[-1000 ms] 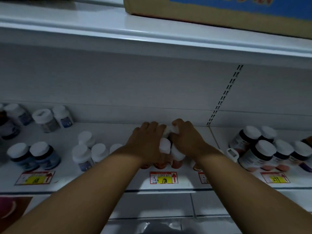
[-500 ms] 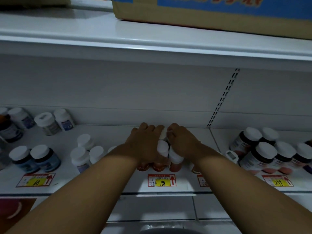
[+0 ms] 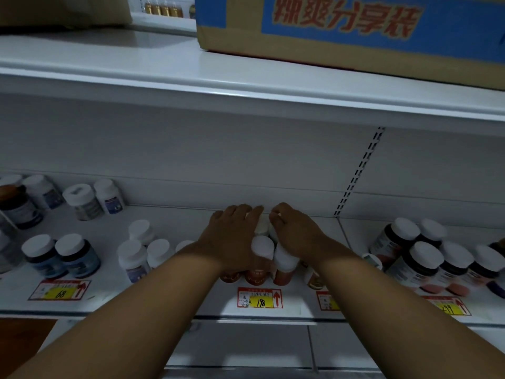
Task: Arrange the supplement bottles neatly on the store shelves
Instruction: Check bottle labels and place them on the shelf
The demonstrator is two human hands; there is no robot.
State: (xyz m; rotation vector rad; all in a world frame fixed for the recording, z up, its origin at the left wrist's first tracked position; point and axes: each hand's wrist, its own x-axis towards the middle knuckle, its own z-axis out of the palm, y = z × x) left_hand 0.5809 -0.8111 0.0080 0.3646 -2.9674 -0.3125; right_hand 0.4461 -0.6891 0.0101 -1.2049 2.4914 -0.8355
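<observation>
Your left hand [image 3: 232, 236] and right hand [image 3: 296, 233] cup the orange bottles [image 3: 261, 258] mid-shelf [image 3: 169, 302], above the 198 tag [image 3: 259, 298]. Fingers curl over the white caps; whether either grip truly clamps one, I cannot tell.

Two bare forearms, long and slender, entering from the bottom corners and narrowing toward the wrists. No sleeves, cuffs or gloves anywhere along them. Left hand [image 3: 232, 236] and right hand [image 3: 297, 233] likewise uncovered, no rings, watch or bracelet visible on either wrist. Short, plain fingernails on the right hand's fingertips [image 3: 279, 214], pale at the edges. Knuckles and tendons faintly outlined across the backs of both hands. Dim lighting, finer detail lost.
</observation>
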